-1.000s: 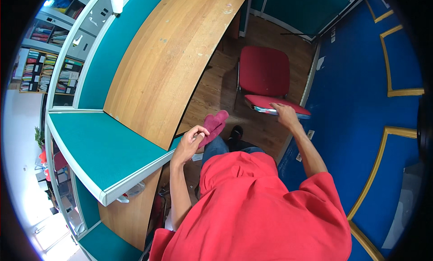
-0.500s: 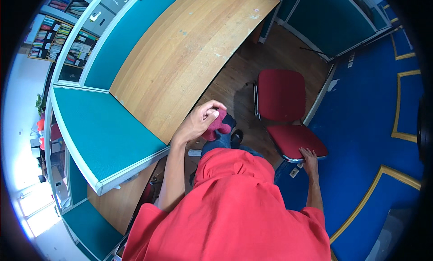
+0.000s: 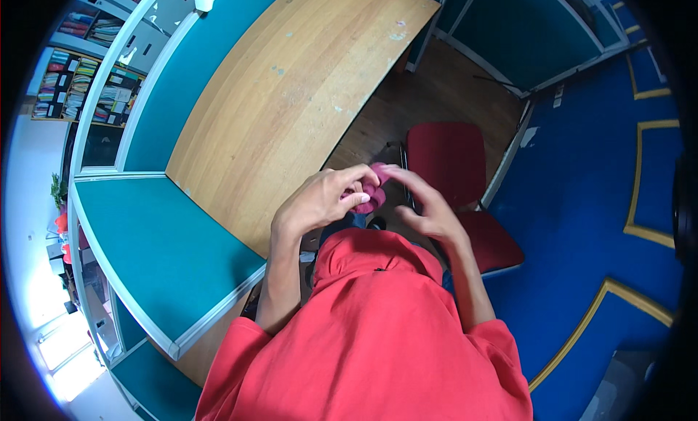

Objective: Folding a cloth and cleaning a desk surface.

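Observation:
A crumpled maroon cloth [image 3: 375, 195] is pinched in the fingers of my left hand [image 3: 320, 199], in front of my waist. Close to the cloth's right side is my right hand [image 3: 430, 210], its thumb and fingers spread apart. The right fingertips reach the upper edge of the cloth; whether they touch it I cannot tell. Part of the cloth is hidden behind the left fingers. Behind my right hand stands a chair with a red padded back [image 3: 447, 159] and a red seat [image 3: 487, 239].
A worn wooden desk [image 3: 291, 86] lies ahead and to the left, edged by teal partitions [image 3: 160, 225]. To the right is a blue wall [image 3: 560, 225] with yellow moulding. Shelves of files [image 3: 65, 86] show at the far left.
My right hand has left the chair seat and come up beside the cloth. My left hand still holds the cloth, now slightly further right.

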Demonstrator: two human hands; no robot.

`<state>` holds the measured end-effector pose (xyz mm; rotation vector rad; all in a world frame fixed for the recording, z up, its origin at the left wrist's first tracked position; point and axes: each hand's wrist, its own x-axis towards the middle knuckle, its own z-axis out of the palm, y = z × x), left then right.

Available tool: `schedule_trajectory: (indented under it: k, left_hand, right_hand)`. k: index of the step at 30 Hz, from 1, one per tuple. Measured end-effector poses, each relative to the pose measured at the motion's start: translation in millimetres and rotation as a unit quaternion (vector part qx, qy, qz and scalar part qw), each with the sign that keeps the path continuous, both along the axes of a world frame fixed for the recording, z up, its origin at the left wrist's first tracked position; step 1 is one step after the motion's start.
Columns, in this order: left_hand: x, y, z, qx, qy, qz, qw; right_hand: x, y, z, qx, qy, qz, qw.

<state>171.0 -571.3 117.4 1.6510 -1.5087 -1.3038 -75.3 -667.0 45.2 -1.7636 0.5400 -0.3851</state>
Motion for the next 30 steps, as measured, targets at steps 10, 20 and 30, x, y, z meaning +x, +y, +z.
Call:
schedule_trajectory:
  k: [10,20,30]
  left_hand:
    - [69.9,-14.2,21.5,-0.019,-0.004,0.073,0.997]
    - [98.7,-40.9,-15.1,-0.044,-0.052,0.095,0.993]
    - [147.6,-105.9,-42.6,-0.046,-0.096,0.184,0.977]
  right_hand:
    - [129.8,-60.7,33.3,0.015,0.026,0.232,0.972]
    - [159.4,-114.0,22.7,-0.192,0.216,0.239,0.927]
    - [183.9,-238.5,14.0,-0.246,0.236,0.14,0.93]
